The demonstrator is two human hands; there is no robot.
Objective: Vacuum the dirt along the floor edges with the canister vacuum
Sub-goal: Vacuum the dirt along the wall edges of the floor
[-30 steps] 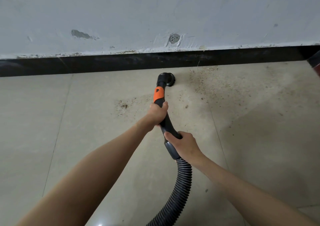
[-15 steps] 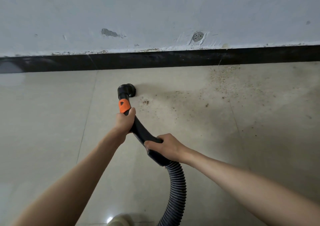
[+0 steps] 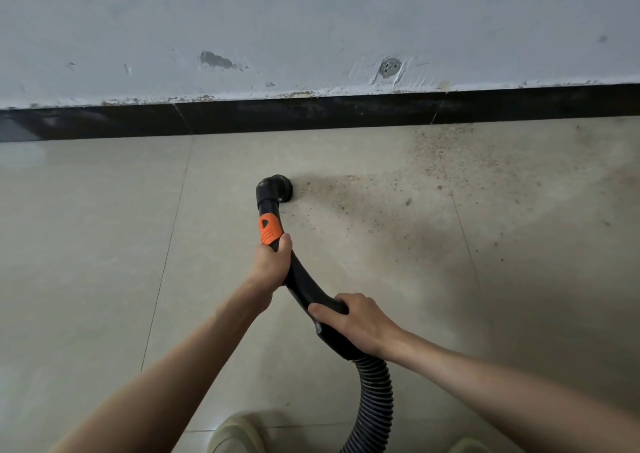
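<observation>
From the head camera, the person looks down at a pale tiled floor (image 3: 86,244) that meets a black skirting strip (image 3: 311,114) under a scuffed grey-white wall (image 3: 311,19). Both bare arms reach forward onto the vacuum's black curved handle tube (image 3: 304,286). The left hand (image 3: 272,265) is wrapped round the tube just below an orange collar (image 3: 269,229), fingers curled fully about it with the thumb up against the collar's lower edge. The right hand (image 3: 356,324) grips the lower, wider end of the same tube, fingers curled over the top and thumb along the near side. Just below that hand the ribbed black hose (image 3: 375,400) joins on and curves down out of the bottom of the view.

At the far end of the tube, the round brush nozzle (image 3: 277,189) sits on the floor, apart from the skirting (its bristles face right). Just to its right starts a scatter of dark dirt specks (image 3: 381,203), spreading rightward and up to the skirting, where a sandier patch (image 3: 450,151) lies. Two light-coloured shoes (image 3: 235,433) show at the bottom edge, one on each side of the hose.
</observation>
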